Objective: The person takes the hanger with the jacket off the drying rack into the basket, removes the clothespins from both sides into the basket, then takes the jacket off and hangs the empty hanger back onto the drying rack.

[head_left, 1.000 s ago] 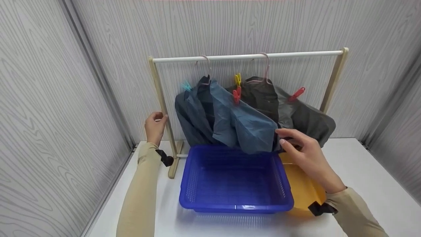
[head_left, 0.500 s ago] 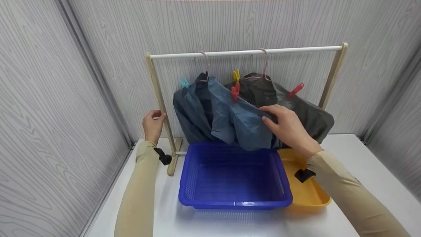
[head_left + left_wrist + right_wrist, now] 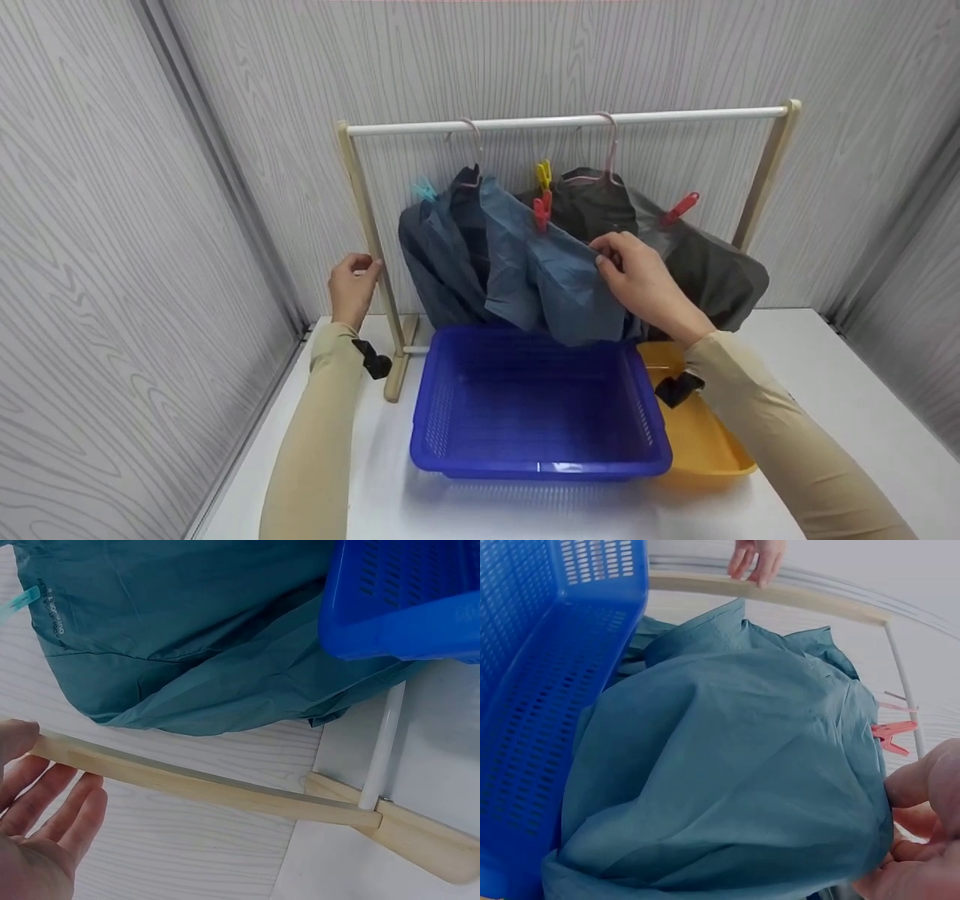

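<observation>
Garment location: slate-blue thin-fabric garment (image 3: 514,262), centre of head view, on a pale pink wire hanger (image 3: 477,135) hooked over the white rod (image 3: 540,122); lower part hangs by the back of the blue plastic basket (image 3: 570,466).
Key relation: garment lies left and lower left of the right hand (image 3: 639,279). Contact is on its sloping upper edge, down and right of the red clip (image 3: 541,215).
Long axis: upper edge runs from the collar, upper middle, down toward the right.
Nearer hand: right, touching. Left hand (image 3: 351,291) is off the fabric, mid-left of frame.
Right-hand state: thumb and fingers pinch the garment edge.
Left-hand state: grips the pale wooden post (image 3: 361,191), thumb one side, fingers the other.
Garment look: matte, creased, front hanging open over a darker inside; reads teal in wrist views. Small print near the cyan clip (image 3: 424,190), can't read it.
Neighbour: dark grey garment (image 3: 712,274) behind, right of centre.
</observation>
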`<state>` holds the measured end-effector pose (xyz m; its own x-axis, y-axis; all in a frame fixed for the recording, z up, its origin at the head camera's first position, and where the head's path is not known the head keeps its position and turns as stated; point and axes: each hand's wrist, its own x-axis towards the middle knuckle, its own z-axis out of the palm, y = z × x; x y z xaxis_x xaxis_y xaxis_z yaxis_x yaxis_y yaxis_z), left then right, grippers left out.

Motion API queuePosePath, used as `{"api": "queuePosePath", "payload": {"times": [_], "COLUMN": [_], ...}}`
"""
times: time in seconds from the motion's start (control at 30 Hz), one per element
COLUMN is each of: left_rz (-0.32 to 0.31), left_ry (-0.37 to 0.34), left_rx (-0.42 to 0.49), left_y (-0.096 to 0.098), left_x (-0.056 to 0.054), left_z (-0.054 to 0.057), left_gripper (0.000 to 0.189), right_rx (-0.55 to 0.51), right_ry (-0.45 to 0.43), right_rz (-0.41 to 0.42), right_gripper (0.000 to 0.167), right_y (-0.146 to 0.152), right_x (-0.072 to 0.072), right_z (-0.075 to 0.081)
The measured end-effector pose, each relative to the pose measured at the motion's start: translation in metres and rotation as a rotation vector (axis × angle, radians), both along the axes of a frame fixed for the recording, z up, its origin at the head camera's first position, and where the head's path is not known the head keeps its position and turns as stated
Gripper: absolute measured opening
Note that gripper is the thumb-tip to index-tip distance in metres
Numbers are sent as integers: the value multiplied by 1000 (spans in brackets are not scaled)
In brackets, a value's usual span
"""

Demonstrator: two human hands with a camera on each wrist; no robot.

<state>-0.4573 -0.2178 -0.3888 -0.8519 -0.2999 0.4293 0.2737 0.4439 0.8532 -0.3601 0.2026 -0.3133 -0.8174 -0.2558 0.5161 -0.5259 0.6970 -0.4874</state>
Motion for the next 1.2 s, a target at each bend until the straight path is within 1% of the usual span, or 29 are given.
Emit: {"api": "queuePosePath", "payload": {"times": [0.13,0.27,0.47,0.67,0.87,1.0,1.2], "left_rz": [0,1,-5,-15,-11,4,10], "left_ry": [5,5,12,18,25,16,7], "left_rx": [-19,-36,-28,-16,-25,-22,-26], "left_y": [-2,-2,-2,-2,-2,-2,-3], "left_x": [0,0,1,0,-1,-2,0], "left_z": [0,0,1,0,-1,-3,-4], "left_gripper": [24,24,21,21,21,22,24], "right_rx": [13,-14,-29,-53,-75,-79,-60], "right_ry": [-41,-41,16,75,89,95,145], "right_rz": [3,7,-8,-31,-51,-62,-69], "right_gripper": [26,27,24,22,22,23,23], "right_y": [-4,-6,-5,2,12,15,15], "right_x": [-1,-2,-4,-6,-1,3,5], "right_z": [0,-2,-3,1,8,13,19]}}
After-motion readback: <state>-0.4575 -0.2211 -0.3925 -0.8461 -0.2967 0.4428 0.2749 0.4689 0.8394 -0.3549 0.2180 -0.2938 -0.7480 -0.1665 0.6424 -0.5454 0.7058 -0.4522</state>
